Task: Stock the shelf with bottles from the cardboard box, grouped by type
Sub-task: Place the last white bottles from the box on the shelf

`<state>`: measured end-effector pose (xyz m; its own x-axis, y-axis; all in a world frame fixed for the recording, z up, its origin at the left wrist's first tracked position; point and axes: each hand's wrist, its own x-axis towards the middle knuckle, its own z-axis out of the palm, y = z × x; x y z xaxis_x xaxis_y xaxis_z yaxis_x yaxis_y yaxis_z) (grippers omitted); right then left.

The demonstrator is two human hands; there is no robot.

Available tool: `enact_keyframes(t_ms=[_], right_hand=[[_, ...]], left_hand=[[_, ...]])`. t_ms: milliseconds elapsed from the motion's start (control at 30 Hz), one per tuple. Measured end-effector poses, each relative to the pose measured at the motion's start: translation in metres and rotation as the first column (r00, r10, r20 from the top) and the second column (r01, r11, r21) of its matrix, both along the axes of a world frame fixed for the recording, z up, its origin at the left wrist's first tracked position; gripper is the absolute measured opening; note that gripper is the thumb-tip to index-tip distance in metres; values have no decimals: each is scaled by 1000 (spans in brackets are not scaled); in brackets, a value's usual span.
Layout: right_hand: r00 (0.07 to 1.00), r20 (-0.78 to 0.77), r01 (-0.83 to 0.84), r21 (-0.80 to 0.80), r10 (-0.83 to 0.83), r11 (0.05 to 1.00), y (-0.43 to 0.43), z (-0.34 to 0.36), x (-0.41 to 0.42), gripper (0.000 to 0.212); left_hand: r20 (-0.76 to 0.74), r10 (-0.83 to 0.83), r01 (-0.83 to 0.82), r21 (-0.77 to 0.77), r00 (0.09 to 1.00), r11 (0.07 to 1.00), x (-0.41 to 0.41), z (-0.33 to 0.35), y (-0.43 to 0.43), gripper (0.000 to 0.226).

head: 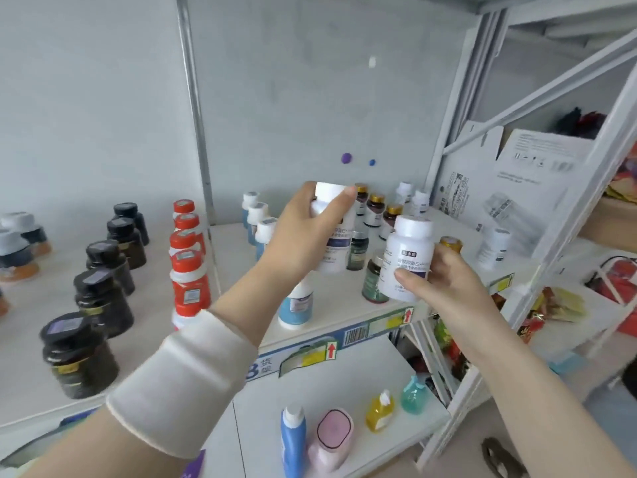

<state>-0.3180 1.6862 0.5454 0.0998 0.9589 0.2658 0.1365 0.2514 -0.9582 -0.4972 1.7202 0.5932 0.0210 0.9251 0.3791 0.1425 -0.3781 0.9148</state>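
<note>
The only writing clear enough to read is on the blue strip [265, 365] along the shelf edge: a large "8" beside Chinese characters, then a barcode [355, 336] and yellowish tags with red up-arrows. Both held bottles carry a white label with a small dark logo tab, lines of Chinese print and a purple band; the print is too soft for me to make out. The white carton [510, 177] at the right end has black symbols and text, also unreadable.

The left hand [303, 232], with a cream sleeve [182, 384] on the forearm, grips the first white bottle [336, 248] by its cap and shoulder, fingers curled over the top. It is raised above the shelf [336, 296], in front of the brown gold-capped bottles [375, 208]. The right hand [451, 284] wraps round the second white bottle [408, 250], thumb across the lower label, holding it upright just right of the first and over the shelf's front, above a dark green bottle [374, 281].

On the shelf stand blue-labelled bottles [256, 215] to the left and more white bottles [413, 198] at the back. The next bay holds red bottles [188, 267] and black jars [103, 294].
</note>
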Motion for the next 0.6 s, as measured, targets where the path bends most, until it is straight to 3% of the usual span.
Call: enact_keyframes(t_ms=[400,600], right_hand=[[1000,30,7,76,-10,997,127,27,218,41],[997,57,-62,55,59,997,193,28,303,41]], left_hand=[[-46,-37,34,-53,998,998,210,8,136,30],[-98,57,-65,-75,993,995,286,9,200,36]])
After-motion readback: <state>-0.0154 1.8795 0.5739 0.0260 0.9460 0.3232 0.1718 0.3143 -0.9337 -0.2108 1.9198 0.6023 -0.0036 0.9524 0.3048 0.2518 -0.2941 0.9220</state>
